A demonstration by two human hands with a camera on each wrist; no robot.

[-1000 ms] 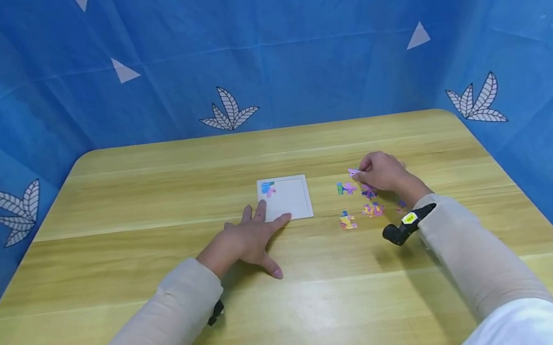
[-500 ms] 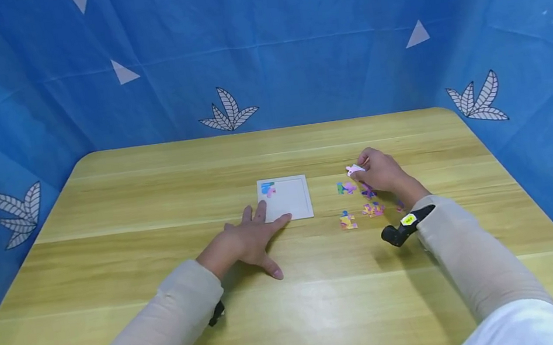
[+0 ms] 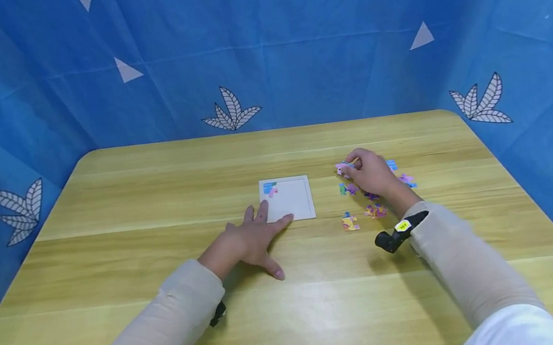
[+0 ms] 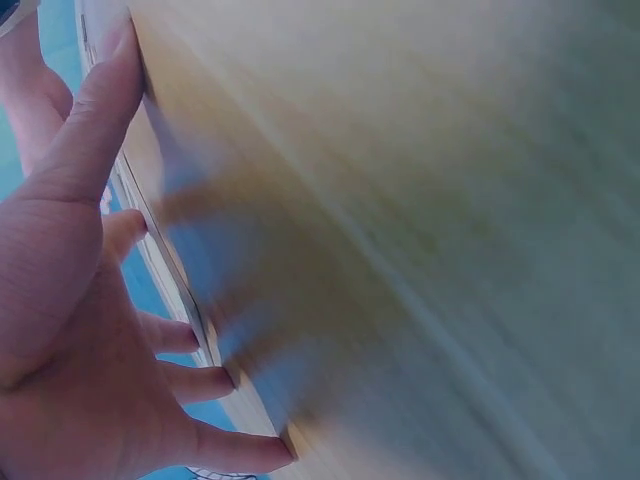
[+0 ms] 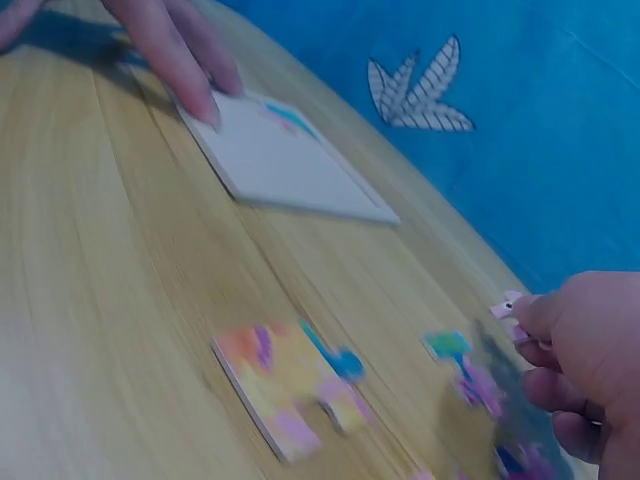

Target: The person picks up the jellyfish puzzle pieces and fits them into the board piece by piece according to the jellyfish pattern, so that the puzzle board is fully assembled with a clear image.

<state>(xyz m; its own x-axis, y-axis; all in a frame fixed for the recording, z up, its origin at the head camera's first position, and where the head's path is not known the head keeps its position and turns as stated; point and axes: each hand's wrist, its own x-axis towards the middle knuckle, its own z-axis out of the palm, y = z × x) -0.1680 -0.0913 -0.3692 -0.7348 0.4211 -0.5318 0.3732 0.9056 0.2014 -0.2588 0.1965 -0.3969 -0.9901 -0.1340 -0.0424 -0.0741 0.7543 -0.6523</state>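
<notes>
My left hand (image 3: 251, 242) lies with fingers spread, its fingertips on the near left part of a white square puzzle tray (image 3: 294, 205). One blue and pink jigsaw piece (image 3: 270, 189) sits in the tray's far left corner. Right of the tray, my right hand (image 3: 373, 173) pinches a pink jigsaw piece (image 3: 342, 168) with a printed eye between thumb and forefinger. In the right wrist view this pink piece (image 5: 509, 306) shows at the thumb tip. Beneath that hand lies a green and purple piece (image 3: 346, 189).
A yellow piece (image 3: 350, 221) and a pink-yellow piece (image 3: 376, 211) lie nearer the front. Beyond the right wrist are a blue piece (image 3: 391, 165) and a pink-blue piece (image 3: 407, 180). A dark purple piece (image 3: 371, 195) is partly covered. A blue curtain (image 3: 258, 45) hangs behind the wooden table (image 3: 297, 323).
My right hand has moved left with the pink piece, uncovering the blue and pink-blue pieces on its right. The left hand stays on the tray.
</notes>
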